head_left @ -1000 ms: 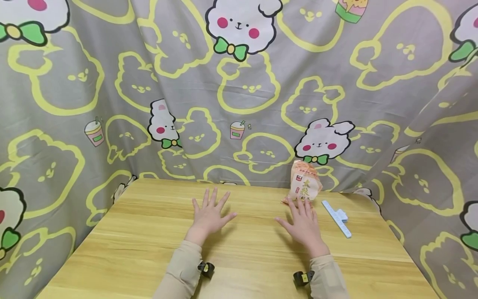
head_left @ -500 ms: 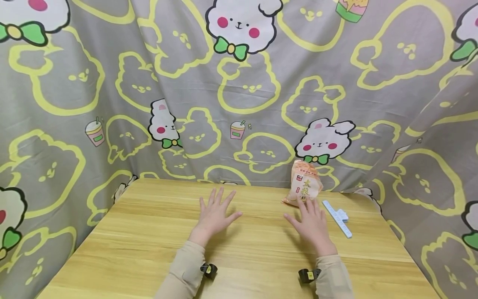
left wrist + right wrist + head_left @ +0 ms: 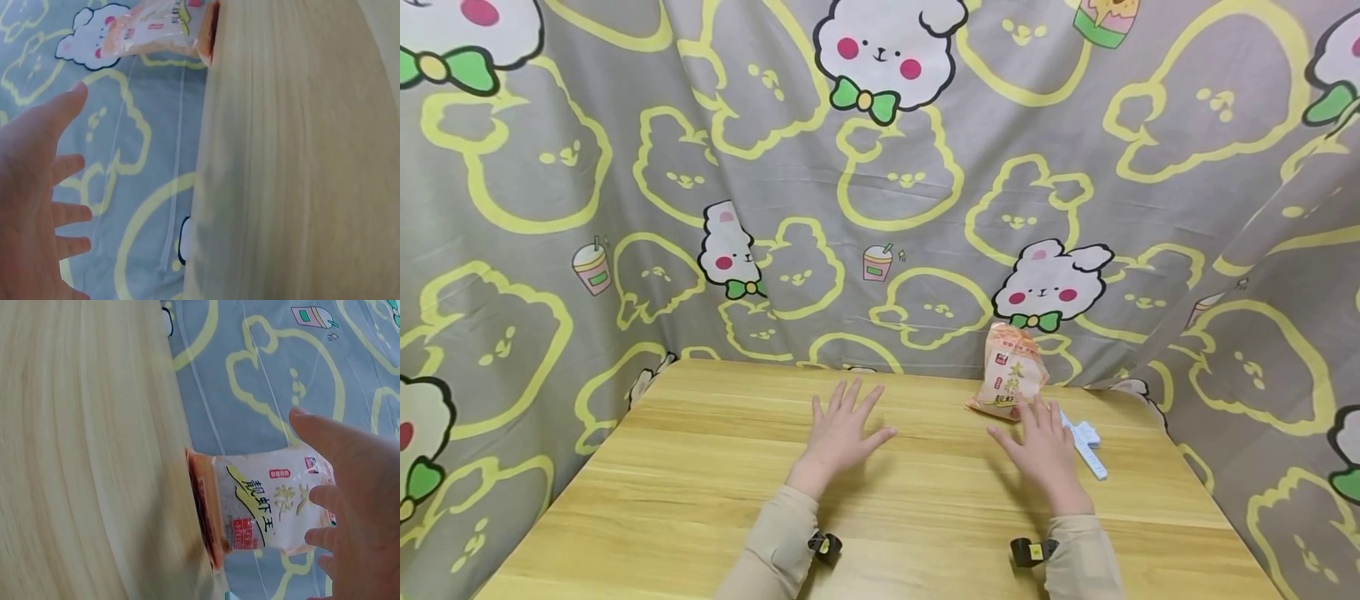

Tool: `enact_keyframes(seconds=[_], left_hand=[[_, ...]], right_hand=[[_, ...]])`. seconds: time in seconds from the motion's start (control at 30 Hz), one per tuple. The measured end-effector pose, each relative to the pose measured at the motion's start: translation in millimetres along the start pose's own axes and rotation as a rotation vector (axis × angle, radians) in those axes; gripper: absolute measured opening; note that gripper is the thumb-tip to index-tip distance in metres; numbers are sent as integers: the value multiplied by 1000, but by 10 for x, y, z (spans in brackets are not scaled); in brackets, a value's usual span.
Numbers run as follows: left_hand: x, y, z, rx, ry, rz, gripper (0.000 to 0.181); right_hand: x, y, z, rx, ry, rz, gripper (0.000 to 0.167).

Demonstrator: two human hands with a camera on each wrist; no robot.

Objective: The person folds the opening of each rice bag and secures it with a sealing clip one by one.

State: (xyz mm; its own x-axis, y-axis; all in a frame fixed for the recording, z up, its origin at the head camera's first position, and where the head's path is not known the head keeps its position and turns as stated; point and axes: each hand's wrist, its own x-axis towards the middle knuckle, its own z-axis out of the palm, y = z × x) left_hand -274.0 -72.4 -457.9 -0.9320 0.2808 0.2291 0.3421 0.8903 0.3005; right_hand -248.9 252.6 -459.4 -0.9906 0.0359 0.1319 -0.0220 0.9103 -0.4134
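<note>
A snack bag [image 3: 1011,375] in orange and pale pink stands at the back right of the wooden table [image 3: 910,500], against the curtain. In the right wrist view, Chinese lettering shows on the front of the bag [image 3: 262,500]. My right hand [image 3: 1041,446] hovers in front of the bag with fingers spread, holding nothing. To its right lies a light blue bag clip [image 3: 1086,446], partly covered by the fingers in the head view. My left hand [image 3: 842,437], also spread and holding nothing, is over the middle of the table. The left wrist view shows its thumb and fingers [image 3: 72,214] apart.
A grey curtain [image 3: 805,183] with yellow outlines and white rabbits hangs behind the table and along both sides. Each wrist wears a black camera strap, the left strap [image 3: 826,547] and the right strap [image 3: 1032,551] both over beige sleeves.
Both hands have drifted to the right, fingers still spread. The right hand has uncovered more of the bag's lower front and now overlaps the upper end of the clip. Bag and clip stay put.
</note>
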Motion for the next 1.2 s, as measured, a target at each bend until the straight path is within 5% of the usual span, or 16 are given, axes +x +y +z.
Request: enact_keyframes(seconds=[0.47, 1.2], left_hand=[[70, 206, -14, -43, 14, 52, 74], [326, 494, 149, -95, 89, 165, 67]], right_hand=[[12, 107, 0, 31, 9, 41, 93], [65, 210, -19, 115, 43, 95, 93]])
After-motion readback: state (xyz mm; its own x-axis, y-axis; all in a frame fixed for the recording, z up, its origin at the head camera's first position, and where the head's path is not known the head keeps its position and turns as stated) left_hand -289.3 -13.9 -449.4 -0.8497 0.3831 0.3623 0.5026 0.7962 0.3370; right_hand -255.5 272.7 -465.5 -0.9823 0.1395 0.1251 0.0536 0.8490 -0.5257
